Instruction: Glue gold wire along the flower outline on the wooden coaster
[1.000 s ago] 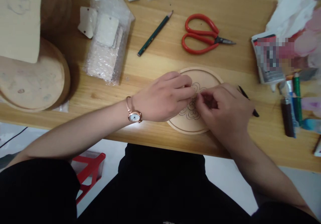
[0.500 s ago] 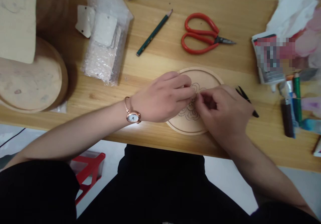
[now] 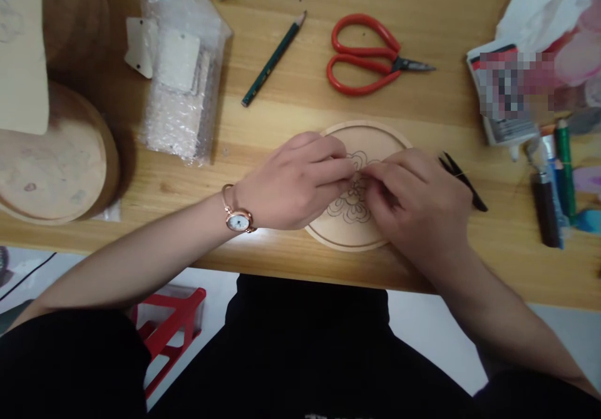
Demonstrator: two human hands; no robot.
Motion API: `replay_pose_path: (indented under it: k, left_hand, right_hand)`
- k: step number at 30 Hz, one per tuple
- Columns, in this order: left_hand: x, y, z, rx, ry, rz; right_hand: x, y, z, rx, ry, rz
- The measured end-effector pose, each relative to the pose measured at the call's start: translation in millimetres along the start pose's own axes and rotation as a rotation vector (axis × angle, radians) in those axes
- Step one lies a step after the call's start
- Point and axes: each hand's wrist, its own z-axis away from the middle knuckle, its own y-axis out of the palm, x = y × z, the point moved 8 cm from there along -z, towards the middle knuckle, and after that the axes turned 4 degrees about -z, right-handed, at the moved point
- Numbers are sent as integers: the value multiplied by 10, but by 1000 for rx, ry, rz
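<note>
Round wooden disc point(image 3: 366, 232) lay on the table point(image 3: 263, 140), partly beneath the left hand point(image 3: 298, 184) and right hand point(image 3: 420, 203), fingers curled inward, whether pinching anything impossible to tell; a careless rub could have smudged the flower drawing point(image 3: 350, 211)

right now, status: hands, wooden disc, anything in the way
Left hand, right hand close together over round pale wooden disc. Anything pinched: can't tell. Hands hide part of disc; red-handled metal scissors apart, beyond it.

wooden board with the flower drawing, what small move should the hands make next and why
Perhaps ease the right hand slightly aside: together with the left hand, it covers part of the flower drawing, and anything pinched there is hidden.
</note>
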Motion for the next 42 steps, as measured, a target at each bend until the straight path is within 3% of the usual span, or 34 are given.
replay_pose_path:
  k: [12,21,26,32,42]
  left_hand:
    - [89,41,-6,26,-44,84]
    - [76,51,-1,53,-34,-9]
    - [41,11,-12,9,-13,-21]
    - [66,48,-10,75,-52,-35]
    - [76,46,-5,51,-64,1]
  right_hand:
    - [-19,23,-9,10,28,40]
    - [-68,77,-10,103,84,58]
    - [-16,26,-11,47,24,63]
    - [12,-119,-11,-68,-5,70]
    - [16,-81,20,1,-11,21]
